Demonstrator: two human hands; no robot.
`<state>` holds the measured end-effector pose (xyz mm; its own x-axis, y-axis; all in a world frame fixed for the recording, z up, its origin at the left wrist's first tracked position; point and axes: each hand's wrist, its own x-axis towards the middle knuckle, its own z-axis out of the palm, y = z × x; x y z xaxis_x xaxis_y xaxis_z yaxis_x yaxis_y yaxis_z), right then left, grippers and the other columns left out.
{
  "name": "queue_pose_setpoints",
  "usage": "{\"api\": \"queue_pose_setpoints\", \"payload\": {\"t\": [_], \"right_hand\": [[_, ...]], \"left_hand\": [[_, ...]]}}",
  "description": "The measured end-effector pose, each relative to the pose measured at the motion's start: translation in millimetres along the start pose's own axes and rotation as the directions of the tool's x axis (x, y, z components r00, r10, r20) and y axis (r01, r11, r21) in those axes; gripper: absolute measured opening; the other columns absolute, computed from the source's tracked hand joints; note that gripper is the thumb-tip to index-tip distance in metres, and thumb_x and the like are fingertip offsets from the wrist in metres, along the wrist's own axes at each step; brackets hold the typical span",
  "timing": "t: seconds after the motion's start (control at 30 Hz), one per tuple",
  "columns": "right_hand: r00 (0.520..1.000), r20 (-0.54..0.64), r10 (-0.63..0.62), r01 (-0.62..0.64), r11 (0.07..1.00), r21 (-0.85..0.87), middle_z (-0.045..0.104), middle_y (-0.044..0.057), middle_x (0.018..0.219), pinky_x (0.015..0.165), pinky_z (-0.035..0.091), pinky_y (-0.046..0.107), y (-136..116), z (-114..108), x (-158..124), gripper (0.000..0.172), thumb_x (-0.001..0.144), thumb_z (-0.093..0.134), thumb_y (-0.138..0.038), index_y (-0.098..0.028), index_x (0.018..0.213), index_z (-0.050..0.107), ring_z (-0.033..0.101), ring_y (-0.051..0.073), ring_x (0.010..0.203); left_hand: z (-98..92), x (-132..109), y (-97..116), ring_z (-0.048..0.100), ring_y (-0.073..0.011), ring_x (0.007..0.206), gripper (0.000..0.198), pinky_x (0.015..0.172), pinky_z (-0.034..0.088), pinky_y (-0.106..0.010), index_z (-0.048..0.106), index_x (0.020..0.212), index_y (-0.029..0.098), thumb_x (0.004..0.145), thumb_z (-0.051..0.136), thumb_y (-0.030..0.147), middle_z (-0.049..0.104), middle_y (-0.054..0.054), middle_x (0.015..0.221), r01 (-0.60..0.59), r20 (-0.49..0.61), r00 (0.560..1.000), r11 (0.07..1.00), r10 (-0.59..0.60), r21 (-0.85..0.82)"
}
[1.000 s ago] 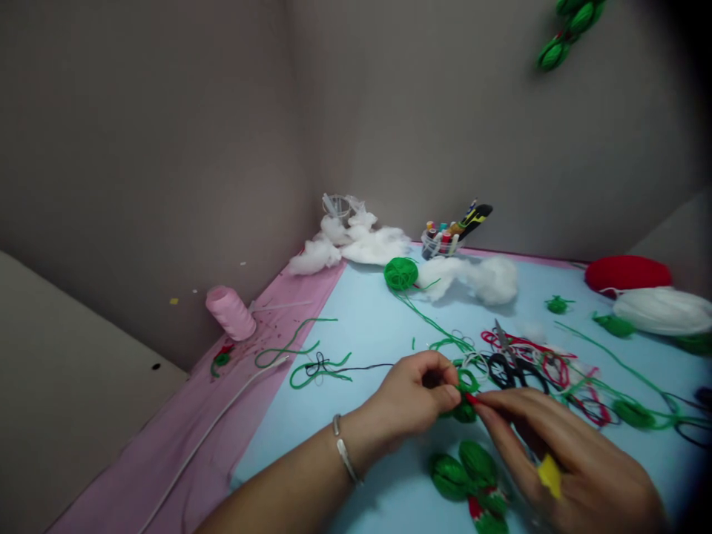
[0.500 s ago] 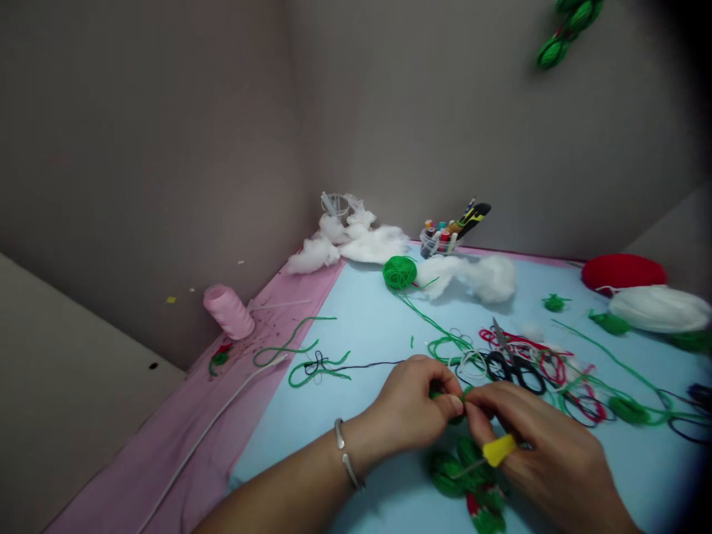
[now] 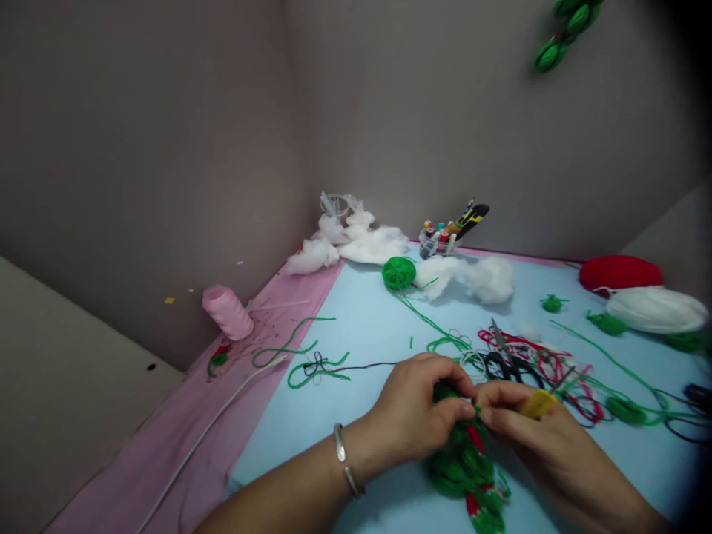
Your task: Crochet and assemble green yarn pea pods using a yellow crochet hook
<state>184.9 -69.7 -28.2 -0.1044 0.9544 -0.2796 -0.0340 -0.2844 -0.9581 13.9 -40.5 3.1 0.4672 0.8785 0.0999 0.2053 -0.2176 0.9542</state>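
A green-and-red yarn bundle (image 3: 461, 463) is pinched tightly between the thumb and fingers of the left hand (image 3: 409, 419), just above a pale blue tabletop (image 3: 345, 452). The right hand (image 3: 537, 437) is curled, with its fingertips against the yarn and a yellow-handled needle (image 3: 537, 404) tucked in its grip. Close pinching is best for controlling the strands. Black-handled scissors (image 3: 507, 368) lie just beyond.

We lose much of the green-and-red yarn piece (image 3: 459, 463) behind the left hand (image 3: 411, 419) and right hand (image 3: 534, 430), and their fingers hide where they grip it. The yellow handle (image 3: 538, 404) is partly covered too. The green yarn cluster (image 3: 564, 37) runs off the top edge, a dark object (image 3: 698, 397) is cut off at the right, and the thread spools (image 3: 437, 241) are too small for us to read.
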Motion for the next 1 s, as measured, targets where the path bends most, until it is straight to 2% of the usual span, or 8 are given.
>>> {"api": "queue_pose_setpoints", "payload": {"t": [0.17,0.27,0.4,0.5,0.57,0.7,0.8,1.0], "right_hand": [[0.997,-0.021,0.072,-0.067,0.984,0.164,0.050,-0.002,0.053,0.050,0.032,0.023,-1.5,3.4,-2.8,0.016,0.060,0.073,-0.027,-0.016,0.055,0.062,0.038,0.010,0.054],[0.996,0.001,0.086,-0.085,0.983,0.165,0.051,-0.002,0.055,0.051,0.031,0.023,0.0,2.4,-3.5,0.015,0.061,0.073,-0.027,-0.015,0.058,0.065,0.038,0.011,0.055],[0.995,-0.029,0.094,-0.089,0.986,0.144,0.048,-0.003,0.054,0.049,0.028,0.022,-0.6,2.0,-3.8,0.017,0.061,0.073,-0.028,-0.015,0.058,0.064,0.035,0.009,0.053],[0.996,-0.049,0.073,-0.069,0.994,0.085,0.049,-0.003,0.052,0.050,0.030,0.023,-0.1,0.4,-2.4,0.016,0.059,0.073,-0.027,-0.015,0.056,0.063,0.036,0.010,0.053],[0.998,-0.045,0.048,-0.047,0.999,0.014,0.053,-0.002,0.054,0.052,0.033,0.024,2.0,-2.0,-1.0,0.015,0.060,0.073,-0.027,-0.015,0.057,0.064,0.041,0.011,0.055],[0.999,-0.032,0.037,-0.038,0.999,-0.026,0.056,0.000,0.057,0.055,0.035,0.025,6.1,-6.2,0.1,0.017,0.062,0.073,-0.031,-0.015,0.061,0.066,0.045,0.013,0.059],[0.999,-0.027,0.028,-0.029,0.999,-0.026,0.056,0.000,0.057,0.055,0.035,0.025,5.8,-6.0,-0.4,0.019,0.063,0.074,-0.033,-0.015,0.061,0.066,0.044,0.013,0.059],[0.998,-0.065,-0.013,0.009,0.998,-0.066,0.056,0.001,0.058,0.054,0.035,0.027,2.0,-1.8,-0.5,0.021,0.064,0.073,-0.034,-0.015,0.061,0.066,0.045,0.014,0.057]], "left_hand": [[0.2,-0.9,-3.2,0.057,-0.0137,0.082,0.011,0.080,0.040,-0.028,0.066,0.075,0.017,0.070,0.069,0.007,0.066,0.000,0.079,-0.243,-0.044,0.965,0.943,0.259,0.228],[0.4,-0.9,-7.8,0.058,-0.0139,0.083,0.012,0.081,0.038,-0.031,0.069,0.084,0.022,0.079,0.062,0.013,0.069,0.001,0.083,-0.394,-0.013,0.897,0.814,0.441,0.426],[-0.9,0.0,-11.5,0.058,-0.0125,0.080,0.019,0.079,0.035,-0.033,0.068,0.084,0.023,0.087,0.051,0.016,0.071,0.002,0.081,-0.480,0.100,0.845,0.663,0.525,0.574],[-2.5,1.1,-11.1,0.058,-0.0125,0.078,0.019,0.077,0.035,-0.033,0.066,0.082,0.021,0.087,0.048,0.016,0.069,0.002,0.078,-0.501,0.194,0.843,0.601,0.503,0.623],[-3.3,1.5,-9.8,0.059,-0.0133,0.077,0.015,0.076,0.036,-0.032,0.064,0.081,0.019,0.084,0.050,0.015,0.068,0.001,0.076,-0.478,0.218,0.866,0.617,0.450,0.625],[-3.8,1.3,-6.6,0.059,-0.0130,0.076,0.007,0.077,0.040,-0.029,0.063,0.080,0.017,0.078,0.058,0.012,0.068,0.001,0.077,-0.332,0.159,0.943,0.791,0.293,0.514],[-4.2,0.7,-4.6,0.058,-0.0120,0.073,0.007,0.075,0.042,-0.025,0.064,0.077,0.017,0.075,0.061,0.010,0.068,0.000,0.077,-0.228,0.112,0.973,0.909,0.202,0.349],[-6.1,0.3,0.2,0.059,-0.0129,0.078,0.014,0.076,0.044,-0.024,0.068,0.078,0.016,0.073,0.060,0.007,0.069,-0.002,0.080,-0.067,0.071,0.996,0.985,0.056,0.160]]}}
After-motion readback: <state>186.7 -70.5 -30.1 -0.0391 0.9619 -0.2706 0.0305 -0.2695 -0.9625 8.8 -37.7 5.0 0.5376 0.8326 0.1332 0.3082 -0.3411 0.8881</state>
